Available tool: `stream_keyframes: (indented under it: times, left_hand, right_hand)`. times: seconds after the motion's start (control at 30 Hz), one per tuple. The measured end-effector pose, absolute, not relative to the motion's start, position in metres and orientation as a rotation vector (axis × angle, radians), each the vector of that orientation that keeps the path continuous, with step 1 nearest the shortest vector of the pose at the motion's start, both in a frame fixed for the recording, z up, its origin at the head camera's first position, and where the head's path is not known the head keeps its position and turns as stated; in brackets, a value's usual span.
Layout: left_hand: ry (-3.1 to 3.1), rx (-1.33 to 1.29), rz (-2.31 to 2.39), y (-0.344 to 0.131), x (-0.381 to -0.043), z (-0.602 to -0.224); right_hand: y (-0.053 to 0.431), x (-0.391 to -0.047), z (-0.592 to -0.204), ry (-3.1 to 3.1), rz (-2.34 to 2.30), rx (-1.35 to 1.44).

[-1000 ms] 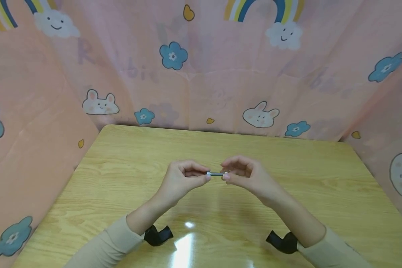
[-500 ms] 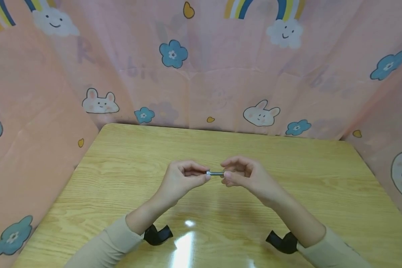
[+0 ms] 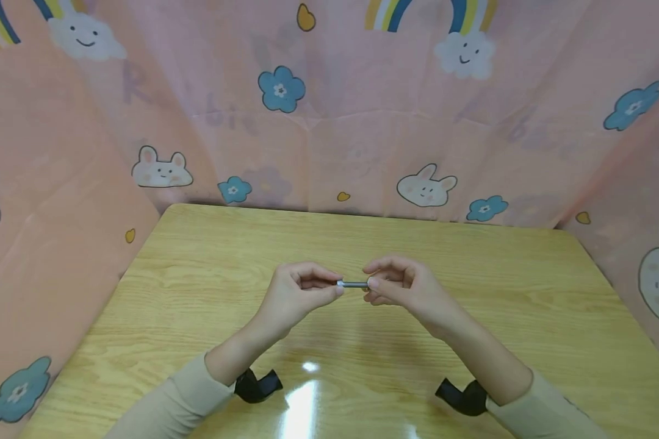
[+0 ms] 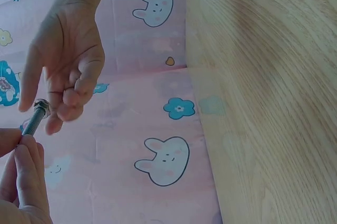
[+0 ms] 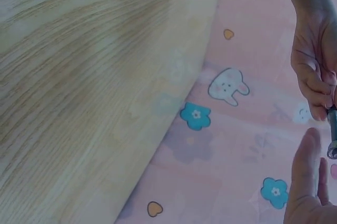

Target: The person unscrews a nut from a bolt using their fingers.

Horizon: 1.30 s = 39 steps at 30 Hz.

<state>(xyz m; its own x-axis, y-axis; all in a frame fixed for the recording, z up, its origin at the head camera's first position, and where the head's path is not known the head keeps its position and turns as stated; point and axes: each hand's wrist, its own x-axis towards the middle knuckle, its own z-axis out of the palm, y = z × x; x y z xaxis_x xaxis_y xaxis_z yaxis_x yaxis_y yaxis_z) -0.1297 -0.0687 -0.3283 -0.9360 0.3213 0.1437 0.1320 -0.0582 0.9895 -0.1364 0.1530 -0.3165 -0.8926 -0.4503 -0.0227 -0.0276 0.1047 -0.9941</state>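
A grey metal bolt (image 3: pixel 355 284) lies level between the two hands above the table. My left hand (image 3: pixel 293 299) pinches one end of it between thumb and fingers. At the other end sits a nut (image 4: pixel 42 107), plain to see in the left wrist view. My right hand (image 3: pixel 414 296) is held around that nut end, its thumb and fingers spread apart. Gaps show between the nut and the right thumb in the left wrist view, and beside a right finger (image 5: pixel 307 161) in the right wrist view. The head view hides most of the nut behind the right thumb.
A light wood-grain table (image 3: pixel 198 256) spreads beneath both hands. Pink cloth (image 3: pixel 329 140) printed with rabbits, flowers and clouds hangs behind and at the sides. Black straps (image 3: pixel 258 387) sit at both wrists, by the beige sleeves.
The right thumb has risen slightly over the bolt's end, and lower right fingers now show beneath it. The left hand and the bolt stay nearly in place.
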Motion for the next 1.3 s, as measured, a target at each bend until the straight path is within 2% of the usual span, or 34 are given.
stream_keyframes:
  times: [1.3]
  left_hand:
    - [2.070, 0.504, 2.111, -0.0675, -0.1274, -0.3279]
  right_hand:
    - [0.1588, -0.1328, -0.3175, 2.136, -1.832, -0.489]
